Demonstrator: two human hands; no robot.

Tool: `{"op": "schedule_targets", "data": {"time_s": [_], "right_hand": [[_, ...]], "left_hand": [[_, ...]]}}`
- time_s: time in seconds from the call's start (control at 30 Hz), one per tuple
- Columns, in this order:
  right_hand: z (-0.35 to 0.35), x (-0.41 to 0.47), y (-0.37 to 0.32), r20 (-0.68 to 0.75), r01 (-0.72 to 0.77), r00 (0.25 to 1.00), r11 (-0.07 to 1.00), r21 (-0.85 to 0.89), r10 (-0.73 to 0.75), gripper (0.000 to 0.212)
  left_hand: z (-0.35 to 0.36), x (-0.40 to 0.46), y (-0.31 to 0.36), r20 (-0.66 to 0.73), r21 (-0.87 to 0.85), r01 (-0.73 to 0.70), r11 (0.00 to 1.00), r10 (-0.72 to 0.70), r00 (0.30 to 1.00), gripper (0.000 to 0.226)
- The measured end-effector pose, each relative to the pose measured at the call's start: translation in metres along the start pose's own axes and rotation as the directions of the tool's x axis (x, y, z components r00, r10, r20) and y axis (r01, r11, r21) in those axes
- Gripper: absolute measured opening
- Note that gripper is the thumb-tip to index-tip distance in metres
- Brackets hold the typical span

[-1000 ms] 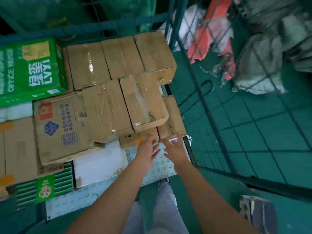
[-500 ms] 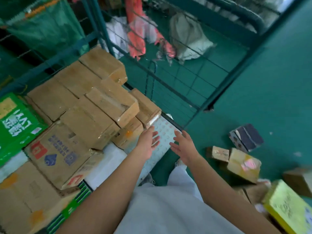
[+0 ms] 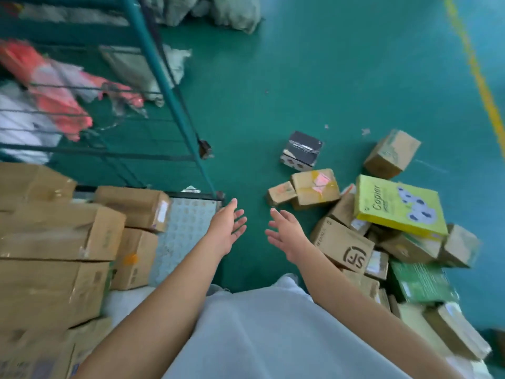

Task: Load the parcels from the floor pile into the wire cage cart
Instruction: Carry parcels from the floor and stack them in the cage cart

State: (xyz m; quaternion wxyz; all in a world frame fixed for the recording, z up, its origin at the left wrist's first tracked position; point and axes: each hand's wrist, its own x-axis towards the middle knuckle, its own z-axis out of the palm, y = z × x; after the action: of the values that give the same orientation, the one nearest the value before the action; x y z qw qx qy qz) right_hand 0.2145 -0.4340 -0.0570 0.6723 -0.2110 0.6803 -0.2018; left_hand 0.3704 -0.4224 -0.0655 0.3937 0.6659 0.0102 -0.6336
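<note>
left hand (image 3: 228,228): i see it held out over the green floor (image 3: 314,91), fingers loose, holding nothing.
right hand (image 3: 287,232): fingers spread, empty too, just beside the left one.
floor pile (image 3: 382,242): boxes heaped to my right; a yellow-green box (image 3: 396,206) lies on top, an sf box (image 3: 344,247) sits near the right hand.
wire cage cart (image 3: 164,77): on my left, with brown boxes (image 3: 62,242) stacked inside.

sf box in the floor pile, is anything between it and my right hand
Nothing visible does. The brown cardboard box stamped SF lies at the near edge of the pile, just right of the open right hand, with only bare green floor around the hand. The left hand is also empty.
</note>
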Motion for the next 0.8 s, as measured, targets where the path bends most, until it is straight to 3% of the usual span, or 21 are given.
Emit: {"op": "schedule_targets", "data": {"time_s": [0.17, 0.43, 0.8], "right_hand": [[-0.095, 0.010, -0.016, -0.111, 0.010, 0.994, 0.988, 0.152, 0.007, 0.063], [-0.190, 0.027, -0.027, -0.219, 0.034, 0.974, 0.936, 0.350, 0.047, 0.056], [-0.227, 0.066, -0.028, -0.285, -0.021, 0.936, 0.839, 0.544, 0.208, 0.048]], "left_hand": [[0.095, -0.006, -0.023, 0.082, 0.182, 0.028, 0.983, -0.044, 0.996, 0.037], [0.205, -0.009, -0.034, 0.191, 0.370, -0.018, 0.929, -0.058, 0.980, 0.029], [0.271, 0.034, -0.023, 0.212, 0.543, 0.013, 0.840, -0.152, 0.965, 0.036]]}}
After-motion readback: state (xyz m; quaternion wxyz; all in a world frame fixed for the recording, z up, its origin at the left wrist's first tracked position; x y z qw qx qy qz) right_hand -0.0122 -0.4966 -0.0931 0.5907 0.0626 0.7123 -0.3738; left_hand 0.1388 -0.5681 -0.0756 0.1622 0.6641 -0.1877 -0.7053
